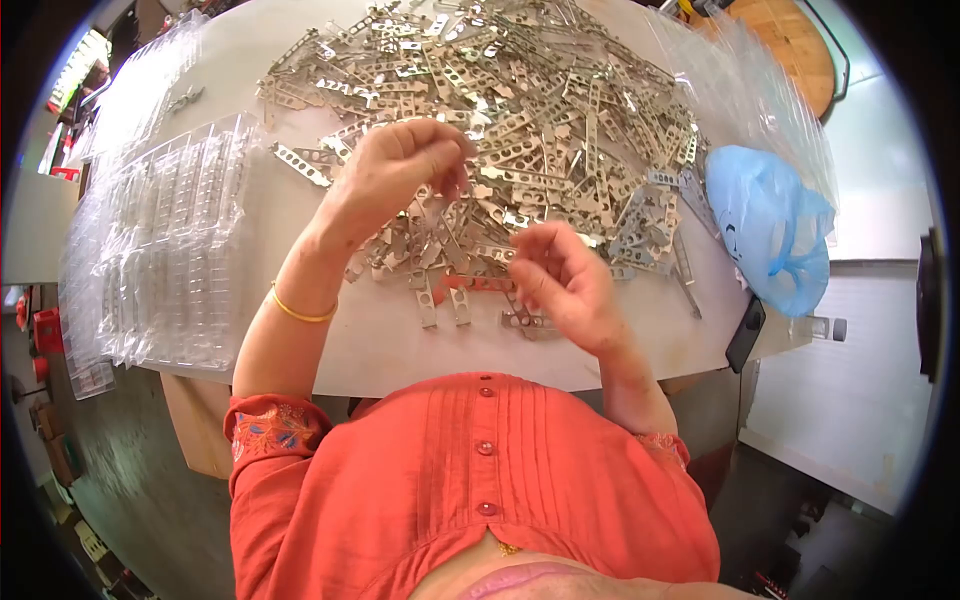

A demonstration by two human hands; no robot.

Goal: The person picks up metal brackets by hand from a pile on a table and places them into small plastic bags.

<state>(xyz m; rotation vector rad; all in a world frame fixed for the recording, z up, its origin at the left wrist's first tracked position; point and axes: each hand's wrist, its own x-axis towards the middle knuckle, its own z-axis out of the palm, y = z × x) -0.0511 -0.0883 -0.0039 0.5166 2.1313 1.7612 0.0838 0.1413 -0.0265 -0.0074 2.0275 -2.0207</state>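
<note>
A large heap of flat metal strips with punched holes (pixel 520 150) spreads over the white table. Above its near left part is my left hand (pixel 405 165), fingers curled down and thumb pressed against them; what they hold, if anything, is hidden. Lower and to the right, my right hand (pixel 565 280) hovers at the heap's near edge, its fingers half bent and the thumb apart, with nothing visible between them. Several strips lie loose just below the hands, among them a short upright strip (pixel 426 302) and a reddish patch (pixel 480 284) beside it.
Clear plastic trays (pixel 175 250) are stacked on the table's left side. A blue plastic bag (pixel 770 225) sits at the right, with a dark phone (pixel 745 335) by the table edge below it. More clear plastic (pixel 750 90) lies at the back right, near a round wooden stool (pixel 790 45).
</note>
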